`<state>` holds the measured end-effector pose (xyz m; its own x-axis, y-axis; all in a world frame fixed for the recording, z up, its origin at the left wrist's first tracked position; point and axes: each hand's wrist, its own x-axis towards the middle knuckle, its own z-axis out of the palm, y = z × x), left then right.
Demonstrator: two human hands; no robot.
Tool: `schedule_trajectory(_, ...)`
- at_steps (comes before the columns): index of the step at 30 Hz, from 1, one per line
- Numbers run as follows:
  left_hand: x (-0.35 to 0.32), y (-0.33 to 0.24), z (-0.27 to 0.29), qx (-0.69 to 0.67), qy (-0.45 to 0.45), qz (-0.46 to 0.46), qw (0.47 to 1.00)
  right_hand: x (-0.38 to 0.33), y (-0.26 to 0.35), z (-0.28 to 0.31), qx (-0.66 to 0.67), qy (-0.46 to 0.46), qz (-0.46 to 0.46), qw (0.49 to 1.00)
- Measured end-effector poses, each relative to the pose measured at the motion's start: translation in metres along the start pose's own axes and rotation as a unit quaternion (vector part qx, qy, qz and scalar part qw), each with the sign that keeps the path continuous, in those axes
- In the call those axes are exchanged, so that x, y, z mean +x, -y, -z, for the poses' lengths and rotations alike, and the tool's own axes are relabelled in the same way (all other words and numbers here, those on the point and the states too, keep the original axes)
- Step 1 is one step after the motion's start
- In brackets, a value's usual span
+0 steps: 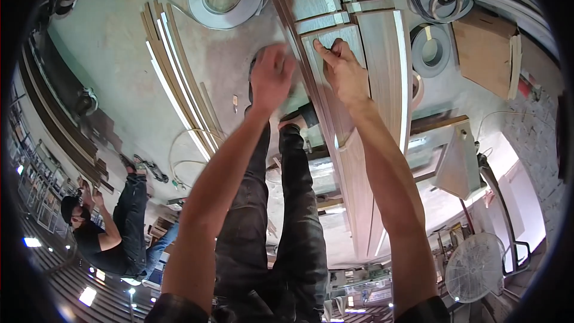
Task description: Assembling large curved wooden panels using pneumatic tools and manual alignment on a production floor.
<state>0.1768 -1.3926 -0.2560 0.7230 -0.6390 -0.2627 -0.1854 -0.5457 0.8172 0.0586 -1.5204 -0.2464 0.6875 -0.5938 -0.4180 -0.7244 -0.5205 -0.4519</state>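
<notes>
My right hand (345, 75) is over a stack of wood-grain boards (382, 54), its fingers curled in and the thumb side close to a shorter panel (320, 81). Whatever the fingers may be pinching is too small or hidden to name. To the left, my left hand (274, 78) is in the air beside the stack's dark brown edge (289, 21). It looks bent at the fingers but is smeared by motion, so I cannot tell what it holds.
Rolls of grey edging tape (200, 9) lie on the floor, with more rolls (431, 63) at right. Long narrow strips (173, 72) lie at left. A cardboard box (487, 54) and a white fan (475, 269) are at right. A co-worker (101, 239) in black is at lower left.
</notes>
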Motion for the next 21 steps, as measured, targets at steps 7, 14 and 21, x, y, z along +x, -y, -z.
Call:
schedule_trajectory(7,0.037,0.026,-0.033,-0.099,0.103,-0.086,0.986,-0.010,-0.005,-0.011,0.034,-0.075,0.029,0.996)
schedule_trajectory(14,0.035,0.019,-0.051,-0.143,0.077,-0.087,0.983,-0.008,-0.005,-0.002,0.079,-0.097,0.049,0.991)
schedule_trajectory(21,0.026,0.015,-0.058,-0.024,0.073,-0.088,0.993,-0.027,-0.036,0.001,0.418,-0.013,-0.128,0.899)
